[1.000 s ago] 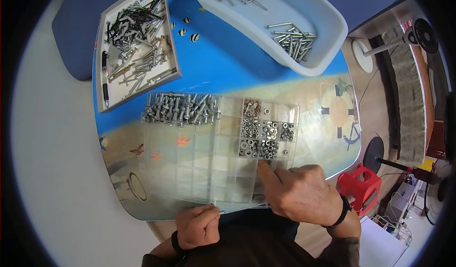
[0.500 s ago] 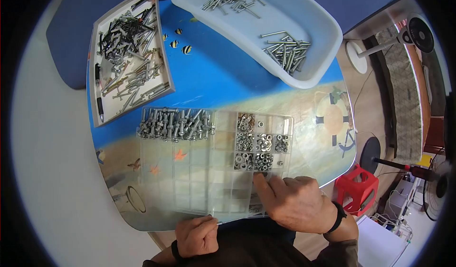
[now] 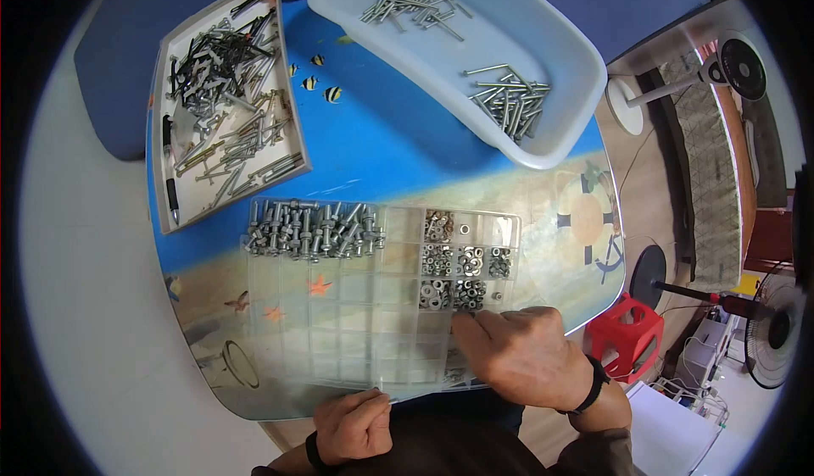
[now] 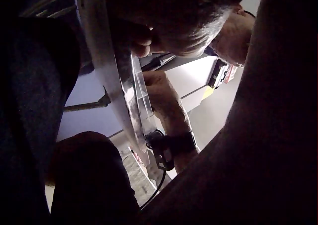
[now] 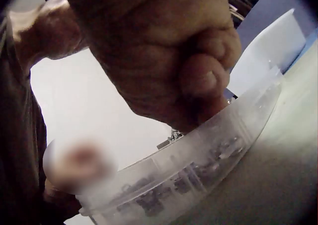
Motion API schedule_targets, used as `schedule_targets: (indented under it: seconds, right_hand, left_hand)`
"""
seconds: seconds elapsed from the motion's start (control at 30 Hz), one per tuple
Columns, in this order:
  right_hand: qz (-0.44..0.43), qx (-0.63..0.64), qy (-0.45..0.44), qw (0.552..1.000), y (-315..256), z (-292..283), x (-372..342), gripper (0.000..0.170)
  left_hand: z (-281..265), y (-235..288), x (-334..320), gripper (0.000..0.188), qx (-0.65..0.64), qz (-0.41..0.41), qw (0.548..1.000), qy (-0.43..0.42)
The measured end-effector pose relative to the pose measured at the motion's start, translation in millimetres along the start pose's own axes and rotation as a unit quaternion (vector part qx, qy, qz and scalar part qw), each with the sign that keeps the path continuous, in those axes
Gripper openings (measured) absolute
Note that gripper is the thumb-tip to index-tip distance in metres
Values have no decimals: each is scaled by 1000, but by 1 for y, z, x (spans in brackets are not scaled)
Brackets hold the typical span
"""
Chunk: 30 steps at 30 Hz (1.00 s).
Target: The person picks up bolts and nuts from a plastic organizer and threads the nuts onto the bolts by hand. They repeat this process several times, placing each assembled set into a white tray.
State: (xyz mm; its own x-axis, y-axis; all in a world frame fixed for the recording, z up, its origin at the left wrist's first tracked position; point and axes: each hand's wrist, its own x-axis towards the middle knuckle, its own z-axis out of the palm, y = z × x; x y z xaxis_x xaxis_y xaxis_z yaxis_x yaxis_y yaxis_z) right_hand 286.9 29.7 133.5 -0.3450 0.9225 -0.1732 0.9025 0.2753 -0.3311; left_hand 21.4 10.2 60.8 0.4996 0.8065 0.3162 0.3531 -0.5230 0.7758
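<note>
A clear plastic compartment box (image 3: pixel 398 328) lies opened flat near the table's front edge. Bolts (image 3: pixel 314 228) fill its back left row; nuts and washers (image 3: pixel 438 261) sit in several small compartments on the right. My right hand (image 3: pixel 524 349) reaches down into a compartment just in front of the nuts, index finger lowered. In the right wrist view its other fingers (image 5: pixel 206 78) are curled and the fingertips are hidden by the box wall (image 5: pixel 208 153). My left hand (image 3: pixel 353 425), fingers curled, is at the box's front edge by the middle seam; I cannot tell what it holds.
A white tray (image 3: pixel 297 141) of mixed screws and a pen stands at the back left. Long screws (image 3: pixel 513 103) lie in two heaps in a pale plastic tub (image 3: pixel 564 133) behind the box. A red stool (image 3: pixel 627 336) and fans stand on the right.
The head view has shifted, so the table sits lower in it. My right hand stays at the same compartment, its index finger bent more than before. The left hand has hardly moved.
</note>
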Motion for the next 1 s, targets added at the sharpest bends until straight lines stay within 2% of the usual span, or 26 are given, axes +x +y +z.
schedule_targets:
  seconds: [0.27,0.37,0.43,0.47,0.67,0.9,0.97,1.0]
  right_hand:
    - [28,38,6,999,0,1,-12,27]
    - [39,78,50,995,-4,0,-24,29]
    - [17,69,121,990,-5,8,-35,45]
    - [17,46,124,991,-8,9,-39,50]
    - [36,33,75,996,-4,17,-37,62]
    - [30,32,11,999,-3,9,-23,58]
    - [46,50,35,997,-4,10,-20,39]
    - [46,50,35,997,-5,10,-19,39]
  left_hand:
    - [0,-4,0,20,-25,17,1000,3]
    - [1,-4,-2,17,-26,15,1000,9]
    - [1,-4,-1,17,-32,13,999,5]
    - [1,-4,0,16,-38,12,999,3]
    - [1,-2,2,13,-19,16,1000,6]
    - [1,-3,-1,15,-14,13,1000,2]
    - [1,-4,-2,15,-10,14,1000,-2]
    - [1,-4,-2,15,-10,14,1000,-2]
